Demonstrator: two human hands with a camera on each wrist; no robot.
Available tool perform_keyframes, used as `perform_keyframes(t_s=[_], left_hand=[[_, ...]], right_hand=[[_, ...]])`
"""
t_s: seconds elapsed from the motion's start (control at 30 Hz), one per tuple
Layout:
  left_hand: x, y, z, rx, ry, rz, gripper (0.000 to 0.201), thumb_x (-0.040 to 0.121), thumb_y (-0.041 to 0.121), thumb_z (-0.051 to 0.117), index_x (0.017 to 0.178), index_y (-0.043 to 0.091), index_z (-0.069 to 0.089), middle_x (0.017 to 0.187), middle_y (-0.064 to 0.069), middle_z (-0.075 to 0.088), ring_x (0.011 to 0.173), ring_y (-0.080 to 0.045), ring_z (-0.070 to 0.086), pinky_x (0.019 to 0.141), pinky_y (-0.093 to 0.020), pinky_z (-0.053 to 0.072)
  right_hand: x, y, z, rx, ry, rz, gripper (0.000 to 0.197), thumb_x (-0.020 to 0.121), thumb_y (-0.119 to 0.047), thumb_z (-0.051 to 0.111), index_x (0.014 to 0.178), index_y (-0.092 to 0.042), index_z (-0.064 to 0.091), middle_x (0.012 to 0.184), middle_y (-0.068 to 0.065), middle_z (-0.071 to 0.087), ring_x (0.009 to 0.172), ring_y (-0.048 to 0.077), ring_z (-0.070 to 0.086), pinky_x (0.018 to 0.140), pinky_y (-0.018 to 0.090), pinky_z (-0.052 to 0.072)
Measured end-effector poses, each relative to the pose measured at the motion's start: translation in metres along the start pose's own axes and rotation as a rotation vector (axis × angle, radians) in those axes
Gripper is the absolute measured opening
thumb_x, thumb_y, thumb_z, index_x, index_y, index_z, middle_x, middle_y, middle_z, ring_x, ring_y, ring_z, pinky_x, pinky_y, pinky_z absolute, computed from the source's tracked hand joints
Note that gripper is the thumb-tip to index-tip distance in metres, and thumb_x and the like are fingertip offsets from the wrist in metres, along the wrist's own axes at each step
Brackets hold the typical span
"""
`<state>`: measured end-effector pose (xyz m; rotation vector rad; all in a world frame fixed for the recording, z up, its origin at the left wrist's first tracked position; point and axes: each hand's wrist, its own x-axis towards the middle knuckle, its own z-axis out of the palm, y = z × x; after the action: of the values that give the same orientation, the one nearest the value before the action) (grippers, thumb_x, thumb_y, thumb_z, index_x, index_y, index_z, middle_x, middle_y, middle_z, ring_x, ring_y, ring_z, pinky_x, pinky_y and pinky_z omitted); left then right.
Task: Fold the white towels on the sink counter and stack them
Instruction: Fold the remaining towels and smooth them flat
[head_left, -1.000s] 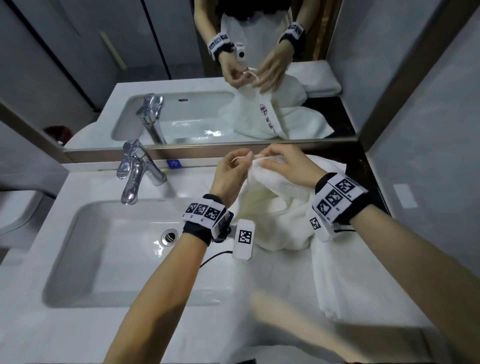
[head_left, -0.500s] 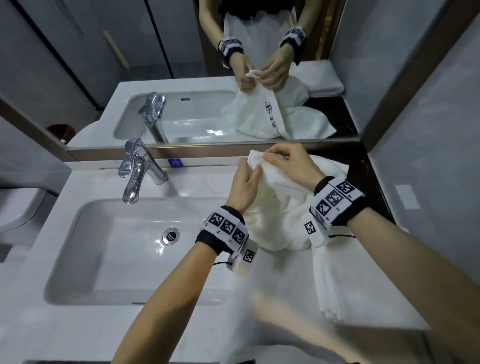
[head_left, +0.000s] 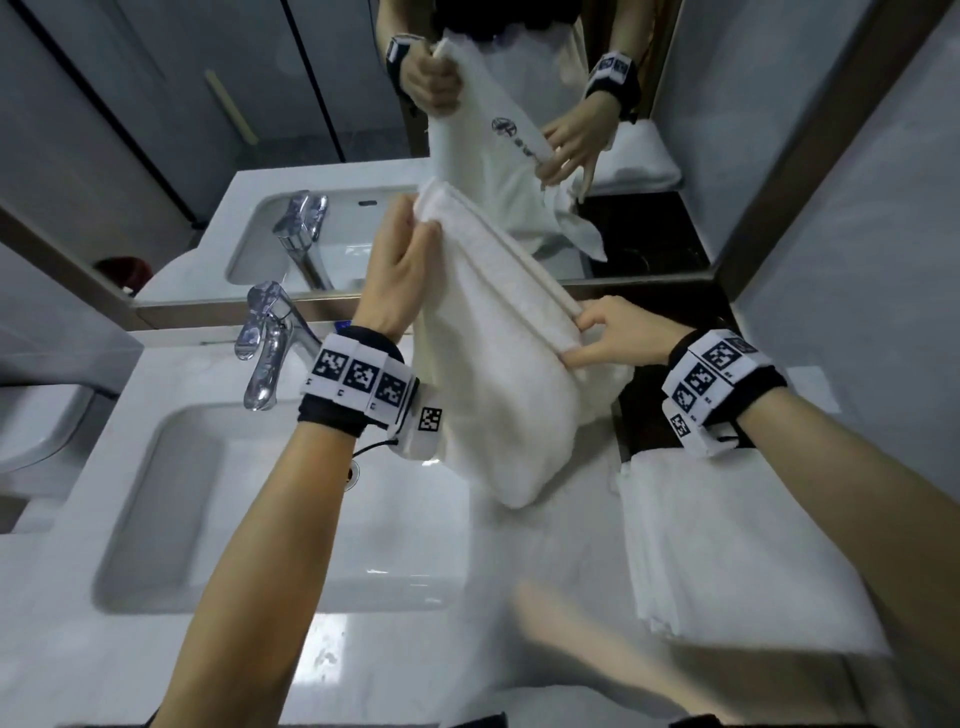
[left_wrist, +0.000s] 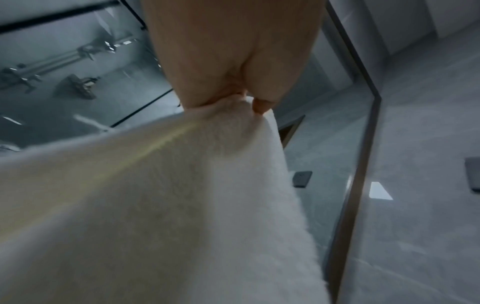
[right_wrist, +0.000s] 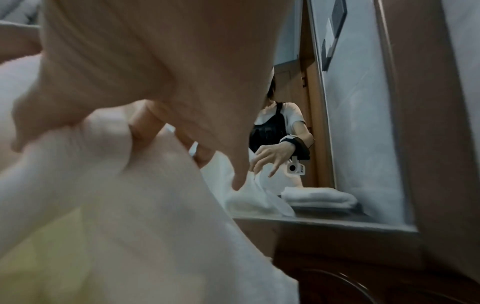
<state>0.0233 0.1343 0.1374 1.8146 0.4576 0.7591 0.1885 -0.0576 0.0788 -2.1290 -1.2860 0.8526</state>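
A white towel (head_left: 498, 374) hangs in the air above the counter (head_left: 395, 670), stretched along its top edge between both hands. My left hand (head_left: 410, 234) grips one corner high up, in front of the mirror; the left wrist view shows its fingers (left_wrist: 259, 107) pinched on the towel (left_wrist: 166, 205). My right hand (head_left: 597, 338) pinches the same edge lower and to the right, thumb over the hem. Up close in the right wrist view, that hand's fingers (right_wrist: 109, 131) hold the cloth (right_wrist: 130, 236). A folded white towel (head_left: 727, 545) lies on the counter under my right forearm.
The sink basin (head_left: 171, 499) and chrome faucet (head_left: 265, 343) are at the left. The mirror (head_left: 467, 130) runs along the back, a grey wall (head_left: 857, 260) closes the right side. A dark patch of counter (head_left: 644, 410) lies behind the folded towel.
Both hands have lifted the towel off the counter and drawn apart along its edge: the left hand rose up and left, the right slid to the right. The towel now hangs spread out.
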Motion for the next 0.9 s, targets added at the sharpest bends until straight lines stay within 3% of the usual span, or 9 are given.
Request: perform_keyframes(t_s=[0.1, 0.17, 0.27, 0.37, 0.5, 0.57, 0.7, 0.8, 0.9], left_hand=[[0.003, -0.005, -0.011, -0.036, 0.128, -0.004, 0.021, 0.093, 0.009, 0.038, 0.079, 0.024, 0.045, 0.075, 0.01, 0.042, 0.061, 0.009, 0.041, 0.059, -0.007, 0.035], [0.005, -0.008, -0.016, -0.058, 0.179, -0.02, 0.024, 0.09, 0.009, 0.038, 0.074, 0.027, 0.043, 0.072, 0.012, 0.04, 0.056, 0.01, 0.039, 0.055, -0.005, 0.033], [0.009, -0.009, -0.019, -0.078, 0.277, -0.052, 0.028, 0.088, 0.01, 0.038, 0.066, 0.028, 0.038, 0.067, 0.012, 0.033, 0.051, 0.009, 0.035, 0.051, -0.006, 0.03], [0.011, -0.013, -0.022, -0.062, 0.289, -0.07, 0.028, 0.089, 0.009, 0.038, 0.069, 0.028, 0.041, 0.069, 0.011, 0.036, 0.052, 0.011, 0.038, 0.051, -0.004, 0.031], [0.016, -0.019, -0.026, -0.018, 0.325, -0.105, 0.025, 0.089, 0.011, 0.037, 0.07, 0.027, 0.041, 0.07, 0.011, 0.037, 0.059, 0.006, 0.036, 0.056, -0.011, 0.031], [0.02, -0.022, -0.027, -0.002, 0.331, -0.107, 0.025, 0.089, 0.012, 0.038, 0.068, 0.026, 0.039, 0.068, 0.011, 0.035, 0.057, 0.006, 0.034, 0.056, -0.011, 0.03], [0.027, -0.036, -0.025, 0.068, 0.304, -0.112, 0.023, 0.09, 0.014, 0.04, 0.071, 0.025, 0.039, 0.07, 0.01, 0.036, 0.06, 0.003, 0.036, 0.056, -0.011, 0.031], [0.027, -0.058, -0.024, 0.147, 0.31, -0.17, 0.025, 0.092, 0.014, 0.039, 0.069, 0.024, 0.036, 0.068, 0.008, 0.033, 0.061, -0.005, 0.032, 0.055, -0.018, 0.029], [0.02, -0.078, -0.019, 0.256, 0.272, -0.243, 0.01, 0.095, 0.013, 0.037, 0.085, 0.015, 0.038, 0.072, 0.007, 0.037, 0.067, -0.011, 0.037, 0.056, -0.02, 0.032]], right_hand=[[-0.013, 0.016, -0.004, 0.007, -0.018, 0.036, 0.053, 0.06, -0.059, 0.075, 0.081, -0.01, 0.076, 0.111, 0.005, 0.069, 0.101, 0.021, 0.064, 0.093, 0.043, 0.051], [-0.019, 0.026, -0.007, -0.015, -0.069, 0.076, 0.061, 0.055, -0.065, 0.074, 0.08, -0.009, 0.075, 0.107, 0.006, 0.07, 0.098, 0.025, 0.066, 0.091, 0.046, 0.052], [-0.03, 0.036, -0.011, 0.054, -0.107, 0.086, 0.043, 0.059, -0.058, 0.076, 0.077, -0.019, 0.077, 0.103, -0.011, 0.07, 0.094, 0.014, 0.068, 0.085, 0.037, 0.057], [-0.038, 0.044, -0.013, 0.098, -0.003, 0.095, 0.023, 0.069, -0.043, 0.077, 0.074, -0.02, 0.074, 0.094, 0.004, 0.072, 0.089, 0.021, 0.067, 0.086, 0.043, 0.055], [-0.041, 0.049, -0.014, 0.077, 0.058, 0.095, 0.046, 0.063, -0.051, 0.076, 0.072, -0.007, 0.072, 0.087, 0.023, 0.068, 0.074, 0.034, 0.062, 0.07, 0.042, 0.051], [-0.04, 0.048, -0.014, 0.02, 0.012, 0.097, 0.049, 0.065, -0.051, 0.075, 0.067, -0.003, 0.068, 0.084, 0.025, 0.066, 0.075, 0.038, 0.06, 0.073, 0.048, 0.051], [-0.037, 0.05, -0.011, -0.13, -0.052, 0.107, 0.037, 0.067, -0.051, 0.075, 0.052, -0.02, 0.06, 0.079, 0.011, 0.061, 0.075, 0.019, 0.056, 0.077, 0.051, 0.048], [-0.039, 0.051, -0.001, -0.299, -0.151, 0.111, 0.027, 0.061, -0.057, 0.076, 0.067, -0.04, 0.057, 0.09, -0.012, 0.049, 0.08, 0.007, 0.053, 0.066, 0.028, 0.041], [-0.041, 0.06, 0.011, -0.255, -0.207, 0.08, 0.022, 0.066, -0.052, 0.076, 0.064, -0.041, 0.057, 0.087, -0.013, 0.051, 0.081, 0.009, 0.054, 0.068, 0.026, 0.044]])
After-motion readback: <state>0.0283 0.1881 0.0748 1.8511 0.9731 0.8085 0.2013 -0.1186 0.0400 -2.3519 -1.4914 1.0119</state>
